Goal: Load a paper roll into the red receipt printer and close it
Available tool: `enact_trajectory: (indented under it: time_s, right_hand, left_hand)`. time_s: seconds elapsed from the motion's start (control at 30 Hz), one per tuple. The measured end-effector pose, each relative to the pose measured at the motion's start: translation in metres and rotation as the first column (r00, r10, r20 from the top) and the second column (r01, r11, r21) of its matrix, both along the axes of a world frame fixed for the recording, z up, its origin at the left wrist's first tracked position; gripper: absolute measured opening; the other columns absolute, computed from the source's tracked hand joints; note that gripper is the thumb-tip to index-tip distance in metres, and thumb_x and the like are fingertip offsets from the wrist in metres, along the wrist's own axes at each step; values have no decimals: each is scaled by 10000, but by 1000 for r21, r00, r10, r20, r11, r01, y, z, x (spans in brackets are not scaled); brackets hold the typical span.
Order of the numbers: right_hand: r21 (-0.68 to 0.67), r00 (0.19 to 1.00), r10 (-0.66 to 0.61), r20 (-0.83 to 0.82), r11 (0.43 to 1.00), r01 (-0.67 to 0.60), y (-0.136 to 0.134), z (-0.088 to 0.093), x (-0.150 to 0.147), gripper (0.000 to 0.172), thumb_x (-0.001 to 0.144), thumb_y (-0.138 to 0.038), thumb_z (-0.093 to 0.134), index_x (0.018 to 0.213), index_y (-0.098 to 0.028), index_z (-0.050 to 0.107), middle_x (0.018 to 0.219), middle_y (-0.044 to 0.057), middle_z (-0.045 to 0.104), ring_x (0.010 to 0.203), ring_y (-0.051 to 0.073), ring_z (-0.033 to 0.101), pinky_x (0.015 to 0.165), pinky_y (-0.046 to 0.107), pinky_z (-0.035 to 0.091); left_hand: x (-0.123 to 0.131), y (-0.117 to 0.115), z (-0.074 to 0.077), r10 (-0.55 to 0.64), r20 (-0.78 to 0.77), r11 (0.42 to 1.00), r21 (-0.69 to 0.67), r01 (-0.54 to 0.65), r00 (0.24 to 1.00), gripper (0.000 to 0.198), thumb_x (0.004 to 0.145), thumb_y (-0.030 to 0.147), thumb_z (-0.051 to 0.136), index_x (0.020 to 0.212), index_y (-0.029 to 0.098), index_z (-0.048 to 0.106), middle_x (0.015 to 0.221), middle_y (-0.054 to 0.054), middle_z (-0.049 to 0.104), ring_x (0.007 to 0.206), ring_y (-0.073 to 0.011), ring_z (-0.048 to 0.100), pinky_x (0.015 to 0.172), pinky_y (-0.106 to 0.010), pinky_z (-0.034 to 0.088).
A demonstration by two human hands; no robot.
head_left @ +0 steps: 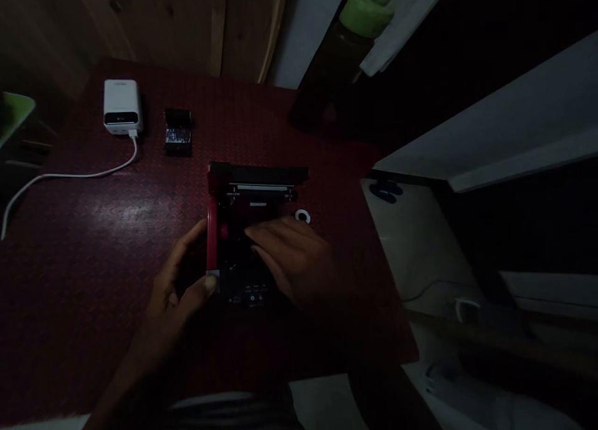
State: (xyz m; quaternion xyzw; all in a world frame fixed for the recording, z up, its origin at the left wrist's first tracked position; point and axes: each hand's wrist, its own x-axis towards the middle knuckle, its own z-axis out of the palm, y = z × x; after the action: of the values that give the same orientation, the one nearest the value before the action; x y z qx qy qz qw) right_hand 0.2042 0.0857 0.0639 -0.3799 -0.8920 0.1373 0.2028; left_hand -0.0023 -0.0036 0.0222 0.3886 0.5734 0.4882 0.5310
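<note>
Dim room, wood-plank wall [172, 31] behind, red patterned tabletop [107, 255]. Red-and-black device [238, 277], maybe a small printer, sits on the tabletop in front of the person, lid [259, 173] raised at its far end, inner bay exposed. Left hand [180, 286] grips the device's left side: thumb on the near-left corner, fingers curved along the outer wall. Right hand [299, 255] reaches over from the right, fingers close together, tips down in the bay; too dark to tell whether they pinch anything. White ring [306, 213] lies flat just right of the device, beside the right hand. White power bank [121, 98] with plugged-in white cable [88, 176] at far left; small black item [178, 133], contents unclear, near it. Green-capped bottle [367, 14] stands at far right.

Step in hand, judged from the pose: handling or adjusting something inside the open bay. Next move seems to call for a steady left grip, careful fingertip work in tight space, and right hand clear before any lid closing.
</note>
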Motion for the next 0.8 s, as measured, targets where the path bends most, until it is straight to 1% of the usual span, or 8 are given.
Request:
enact_trajectory:
  time_s: [0.03,0.13,0.27,0.4,0.5,0.63,0.73,0.8]
  right_hand:
    - [-54,993,37,111,998,-31,9,3,-8,298,1069,-48,613,1212,-203,824,1193,108,872,1080,266,821,969,414,653]
    - [-190,917,94,387,982,-20,26,7,-27,316,1049,-38,633,1226,-227,815,1167,93,867,994,255,825,852,373,627]
    - [-226,874,145,463,973,-41,33,7,-33,281,1041,-29,644,1159,-218,814,1077,80,869,897,244,831,740,337,583]
    - [-212,925,124,360,976,-48,32,9,-25,260,988,-89,756,1207,-222,803,1099,76,876,924,262,843,775,354,617]
    - [-114,964,64,258,993,-35,24,13,-18,254,954,-117,786,1190,-209,800,1142,85,873,974,283,835,846,404,650]
    - [2,999,-34,34,999,34,3,25,2,165,1010,-153,719,1137,-236,783,1079,54,867,976,253,817,895,404,662]
    - [-55,972,-151,-181,988,143,-15,33,34,168,1028,-247,756,1178,-322,776,1064,4,867,946,247,832,910,419,686]
    - [-155,910,-250,-332,966,208,-26,31,60,200,1008,-281,794,1194,-354,785,1077,4,875,962,269,850,884,437,708]
  left_hand:
    - [-1,0,-3,-16,4,1000,24,16,1000,693,1016,540,775,1670,403,590,1766,-32,555,1671,-406,459,1378,-573,388]
    - [-2,-2,-10,-40,-15,997,71,41,999,740,1018,514,792,1707,411,541,1778,-39,532,1682,-391,445,1400,-570,346]
    - [-1,-3,-12,-35,-75,993,113,43,997,765,1012,470,818,1716,424,521,1788,-36,510,1694,-365,425,1385,-549,377]
    - [0,-1,-8,-43,-78,994,98,51,996,755,1015,471,811,1707,412,513,1794,-35,498,1713,-350,395,1394,-547,366]
    - [0,0,-5,-47,-74,995,89,54,996,757,1008,475,813,1699,401,513,1800,-37,488,1720,-344,382,1400,-548,356]
    - [0,0,-2,-36,-75,998,41,40,996,770,996,468,822,1702,400,521,1783,-45,510,1691,-361,427,1395,-568,361]
    - [-1,0,-1,-30,-92,999,16,31,995,795,974,509,838,1700,416,529,1781,-36,518,1689,-382,429,1373,-569,402]
    - [0,-1,0,-20,-97,1000,2,21,995,817,948,551,856,1691,424,541,1787,-22,518,1702,-396,409,1359,-558,430]
